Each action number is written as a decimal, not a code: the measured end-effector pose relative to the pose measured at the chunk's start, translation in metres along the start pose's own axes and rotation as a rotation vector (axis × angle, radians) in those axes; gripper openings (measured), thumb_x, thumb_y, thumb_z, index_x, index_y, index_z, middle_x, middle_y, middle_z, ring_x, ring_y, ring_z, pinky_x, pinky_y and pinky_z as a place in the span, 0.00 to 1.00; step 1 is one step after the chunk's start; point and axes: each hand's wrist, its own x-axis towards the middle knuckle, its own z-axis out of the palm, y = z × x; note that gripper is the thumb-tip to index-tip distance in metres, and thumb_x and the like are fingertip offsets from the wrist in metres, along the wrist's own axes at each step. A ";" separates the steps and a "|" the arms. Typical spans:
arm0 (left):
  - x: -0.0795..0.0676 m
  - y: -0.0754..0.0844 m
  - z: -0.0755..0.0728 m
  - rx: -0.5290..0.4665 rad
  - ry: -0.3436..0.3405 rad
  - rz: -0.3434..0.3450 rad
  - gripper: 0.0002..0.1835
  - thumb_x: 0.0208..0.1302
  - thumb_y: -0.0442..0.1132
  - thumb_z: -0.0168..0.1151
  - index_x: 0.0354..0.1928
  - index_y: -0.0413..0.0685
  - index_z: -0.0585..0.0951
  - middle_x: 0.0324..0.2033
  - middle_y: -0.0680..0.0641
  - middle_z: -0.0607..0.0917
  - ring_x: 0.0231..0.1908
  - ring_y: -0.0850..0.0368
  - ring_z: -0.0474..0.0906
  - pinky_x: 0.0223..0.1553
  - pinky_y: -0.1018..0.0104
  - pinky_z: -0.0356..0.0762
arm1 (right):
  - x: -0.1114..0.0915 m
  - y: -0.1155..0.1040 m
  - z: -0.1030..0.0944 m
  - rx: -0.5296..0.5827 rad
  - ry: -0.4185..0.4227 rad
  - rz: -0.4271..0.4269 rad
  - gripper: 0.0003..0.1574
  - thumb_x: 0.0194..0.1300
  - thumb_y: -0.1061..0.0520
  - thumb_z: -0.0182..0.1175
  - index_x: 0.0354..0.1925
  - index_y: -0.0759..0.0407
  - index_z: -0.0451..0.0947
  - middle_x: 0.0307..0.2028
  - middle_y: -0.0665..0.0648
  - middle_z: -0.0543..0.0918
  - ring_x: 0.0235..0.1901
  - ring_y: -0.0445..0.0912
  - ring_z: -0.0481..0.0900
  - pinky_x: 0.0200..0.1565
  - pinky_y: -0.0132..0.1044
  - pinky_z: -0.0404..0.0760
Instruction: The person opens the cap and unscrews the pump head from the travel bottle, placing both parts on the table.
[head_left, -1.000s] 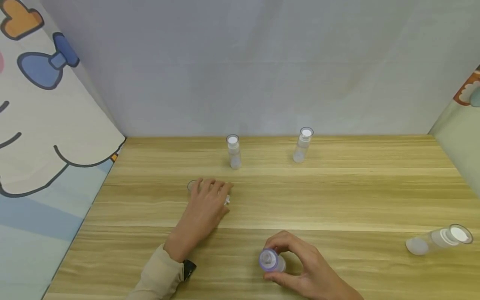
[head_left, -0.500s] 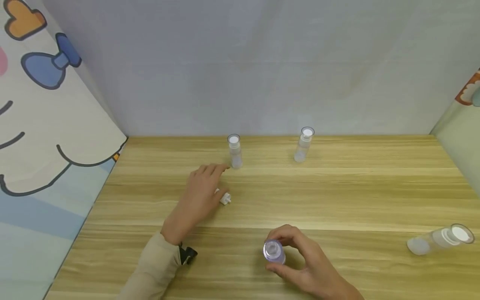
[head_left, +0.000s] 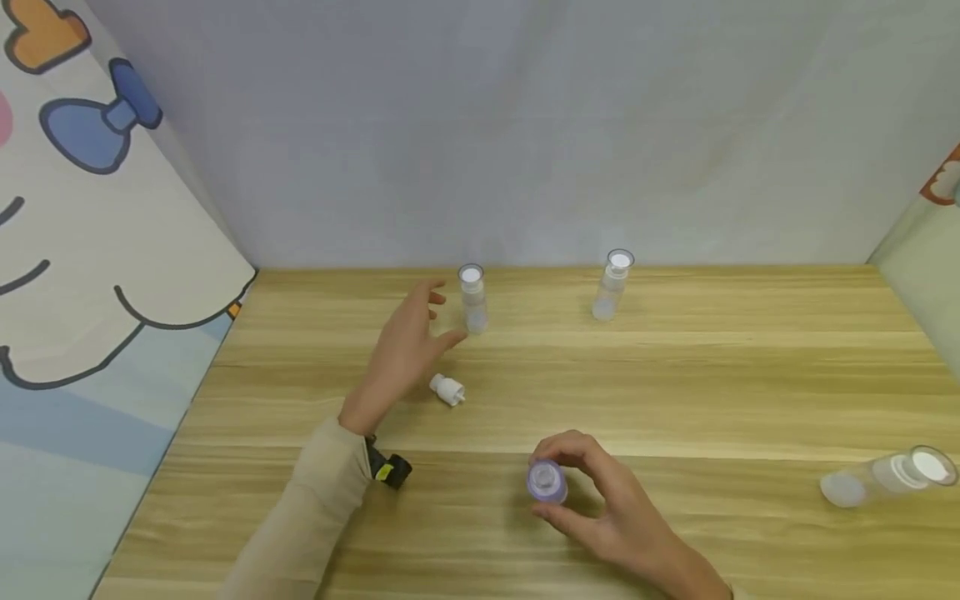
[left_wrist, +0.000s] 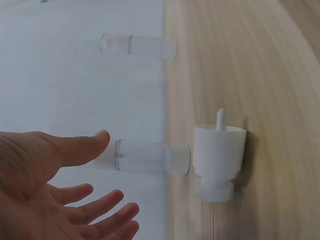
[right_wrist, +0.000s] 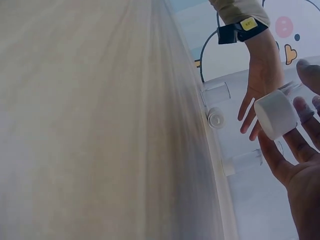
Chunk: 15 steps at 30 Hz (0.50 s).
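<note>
In the head view, my left hand [head_left: 401, 350] is beside a clear pump bottle [head_left: 474, 304] at the back, thumb and fingers spread and apart from it. Nothing is in its palm in the left wrist view. A white pump head [head_left: 448, 390] lies on its side on the table below this hand, its short stem showing in the left wrist view [left_wrist: 220, 160]. My right hand [head_left: 611, 508] holds a small open-topped bottle [head_left: 547, 482] with a purplish rim between thumb and fingers. Its white base [right_wrist: 276, 115] shows in the right wrist view, raised off the table.
Another capped bottle [head_left: 610, 287] stands at the back, right of the first. A third bottle [head_left: 885, 479] stands at the far right. A clear cap [right_wrist: 217, 94] is near the pump head in the right wrist view. A pale cloth wall [head_left: 555, 133] rises behind the wooden table [head_left: 712, 392].
My left hand has moved away from the pump head, up and back to beside the standing bottle, uncovering the pump head. My right hand, with its bottle, has shifted slightly farther from me.
</note>
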 end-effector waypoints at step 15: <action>0.035 -0.007 0.014 -0.251 -0.181 -0.107 0.40 0.69 0.36 0.69 0.78 0.42 0.60 0.72 0.33 0.70 0.69 0.33 0.72 0.66 0.41 0.77 | 0.029 0.007 -0.003 0.021 0.005 0.118 0.35 0.57 0.72 0.74 0.59 0.61 0.71 0.54 0.58 0.82 0.56 0.39 0.82 0.61 0.35 0.84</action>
